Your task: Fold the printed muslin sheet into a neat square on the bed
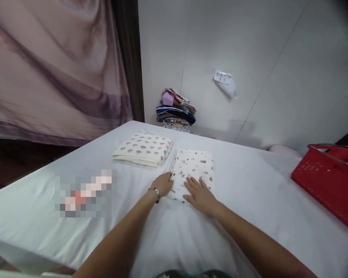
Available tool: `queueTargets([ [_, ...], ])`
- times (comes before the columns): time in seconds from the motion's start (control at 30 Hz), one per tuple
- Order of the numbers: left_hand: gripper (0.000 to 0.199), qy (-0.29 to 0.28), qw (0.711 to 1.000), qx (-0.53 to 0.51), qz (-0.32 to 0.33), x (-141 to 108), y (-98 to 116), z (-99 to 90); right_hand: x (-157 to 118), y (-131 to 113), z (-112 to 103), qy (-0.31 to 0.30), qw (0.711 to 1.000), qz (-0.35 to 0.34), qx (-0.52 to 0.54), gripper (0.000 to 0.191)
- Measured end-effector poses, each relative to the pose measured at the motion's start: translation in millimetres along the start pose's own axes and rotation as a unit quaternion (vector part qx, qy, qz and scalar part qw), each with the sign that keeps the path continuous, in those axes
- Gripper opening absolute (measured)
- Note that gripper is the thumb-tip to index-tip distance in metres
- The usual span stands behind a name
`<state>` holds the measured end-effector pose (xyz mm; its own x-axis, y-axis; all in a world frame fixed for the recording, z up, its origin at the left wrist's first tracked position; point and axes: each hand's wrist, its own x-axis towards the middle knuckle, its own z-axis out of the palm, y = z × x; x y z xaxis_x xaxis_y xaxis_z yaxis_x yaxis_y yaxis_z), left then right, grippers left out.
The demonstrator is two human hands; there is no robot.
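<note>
A white cloth (pixel 193 165) with small grey plant prints lies folded into a rectangle on the white-covered table. My left hand (pixel 163 183), with a bracelet at the wrist, is closed on its near left edge; the fingertips are partly hidden there. Flat on the near right part of the same cloth rests my right hand (pixel 200 196), its fingers spread. Just beyond and to the left sits a second folded cloth (pixel 143 148), white with grey and red mushroom-like prints, touched by neither hand.
A pixelated object (pixel 87 192) lies on the table's left side (pixel 26 200). At the right edge stands a red basket (pixel 327 181) with a metal handle. Stacked folded fabrics (pixel 176 110) rise behind the far edge, against a wall bearing a paper note (pixel 224 79). A curtain (pixel 60 69) hangs left.
</note>
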<state>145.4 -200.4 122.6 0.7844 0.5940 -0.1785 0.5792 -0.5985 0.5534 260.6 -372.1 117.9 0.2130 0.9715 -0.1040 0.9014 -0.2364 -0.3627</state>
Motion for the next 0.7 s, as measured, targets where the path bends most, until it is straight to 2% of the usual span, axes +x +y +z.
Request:
queueTargets([
  [0.27,0.037,0.026,0.996,0.084,-0.017,-18,3,2.6,-38,-3,29,0.066,0.995,-0.049,-0.062,0.067],
  [0.4,0.034,0.079,0.979,0.185,-0.032,-23,22,-3.4,-41,0,37,0.073,0.992,-0.061,-0.085,0.069],
  [0.47,0.035,0.119,0.969,0.216,0.006,-17,39,-4.3,-40,0,38,0.077,0.991,-0.067,-0.091,0.069],
  [0.53,0.041,0.143,0.961,0.216,0.097,-6,53,0.5,-39,-1,37,0.085,0.989,-0.072,-0.094,0.069],
  [0.6,0.050,0.122,0.958,0.209,0.156,9,57,11.0,-39,-1,37,0.090,0.989,-0.075,-0.093,0.069],
  [0.63,0.053,0.100,0.960,0.211,0.156,16,54,17.6,-40,-1,38,0.090,0.989,-0.078,-0.091,0.069],
  [0.7,0.059,0.055,0.969,0.215,0.112,28,40,30.5,-44,-1,38,0.087,0.989,-0.082,-0.084,0.069],
])
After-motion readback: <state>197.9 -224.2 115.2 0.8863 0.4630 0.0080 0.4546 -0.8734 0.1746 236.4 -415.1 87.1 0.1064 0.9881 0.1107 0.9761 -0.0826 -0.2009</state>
